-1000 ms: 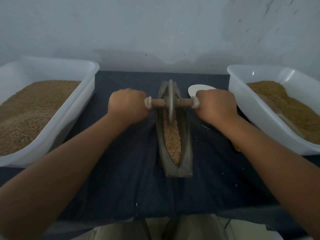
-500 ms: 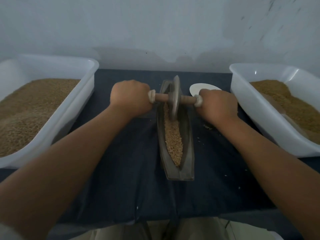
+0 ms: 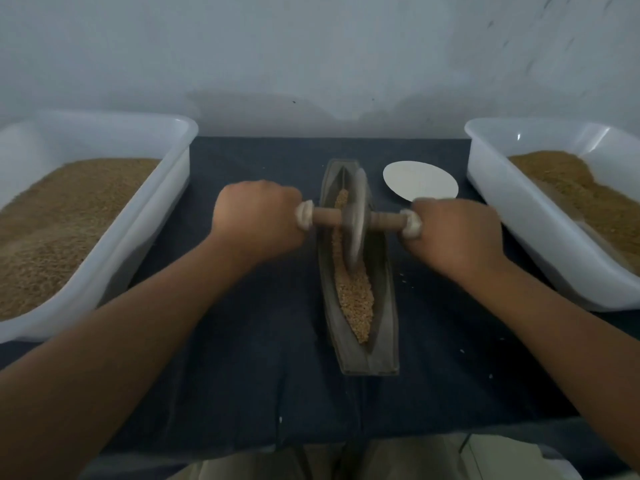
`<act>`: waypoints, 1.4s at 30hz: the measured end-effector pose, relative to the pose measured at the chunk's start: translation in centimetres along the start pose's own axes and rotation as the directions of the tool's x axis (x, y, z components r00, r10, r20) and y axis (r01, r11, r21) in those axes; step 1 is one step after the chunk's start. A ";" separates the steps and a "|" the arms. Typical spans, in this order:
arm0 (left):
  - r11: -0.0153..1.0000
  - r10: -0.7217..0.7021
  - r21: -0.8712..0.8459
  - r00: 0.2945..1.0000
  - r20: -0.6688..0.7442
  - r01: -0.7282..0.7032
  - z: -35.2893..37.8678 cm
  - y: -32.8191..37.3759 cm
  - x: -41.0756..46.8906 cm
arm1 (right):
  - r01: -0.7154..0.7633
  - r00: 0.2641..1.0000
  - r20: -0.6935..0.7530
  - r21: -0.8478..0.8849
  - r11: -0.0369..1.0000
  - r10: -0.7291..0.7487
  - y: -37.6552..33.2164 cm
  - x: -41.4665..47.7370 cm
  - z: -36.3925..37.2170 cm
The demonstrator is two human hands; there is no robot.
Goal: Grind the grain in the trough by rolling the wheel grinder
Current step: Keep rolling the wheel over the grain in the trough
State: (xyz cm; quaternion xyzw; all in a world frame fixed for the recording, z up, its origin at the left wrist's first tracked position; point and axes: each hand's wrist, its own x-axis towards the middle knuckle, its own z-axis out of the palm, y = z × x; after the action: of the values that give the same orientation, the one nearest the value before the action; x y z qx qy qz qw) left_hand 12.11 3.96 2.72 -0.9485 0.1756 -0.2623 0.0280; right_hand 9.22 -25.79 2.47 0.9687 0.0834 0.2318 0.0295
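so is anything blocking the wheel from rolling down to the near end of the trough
Nothing visible does. Between the wheel grinder and the near end of the trough lies only the grain it has to crush.

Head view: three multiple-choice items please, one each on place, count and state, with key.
1. The white disc lies: A) in the trough B) on the dark cloth beside the trough C) on a shelf
2. How many white tubs hold grain? A) one B) two C) three
3. The wheel grinder is: A) gripped at both axle ends, by left hand and right hand B) held one-handed C) untouched
Key: 1B, it lies on cloth right of the trough; 2B, one tub each side; 3A, a fist wraps each end.
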 end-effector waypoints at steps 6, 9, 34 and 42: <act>0.977 -0.176 -0.113 0.982 0.072 0.184 1.8 -0.1 0.4 | 0.097 0.995 -0.005 -0.054 0.994 -0.098 -0.9 4.7 -1.6; 0.994 -0.077 -0.081 0.994 -0.077 0.070 0.3 0.5 -3.4 | 0.127 0.991 0.042 -0.035 0.991 -0.125 -0.3 0.8 -2.2; 0.997 -0.019 -0.080 0.997 -0.080 0.013 -0.9 0.5 -4.6 | 0.058 0.993 -0.096 -0.081 0.995 -0.065 0.2 -1.6 -0.8; 0.992 -0.120 -0.033 0.989 0.081 0.123 0.3 0.0 2.5 | 0.014 0.999 -0.032 -0.021 1.000 -0.014 -0.5 3.8 0.0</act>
State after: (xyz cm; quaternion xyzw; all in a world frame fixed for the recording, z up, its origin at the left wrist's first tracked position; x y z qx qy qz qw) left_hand 14.20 3.07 3.68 -0.9674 0.1209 -0.2225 0.0010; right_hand 12.49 -24.65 4.10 0.9639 0.0883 0.2482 0.0399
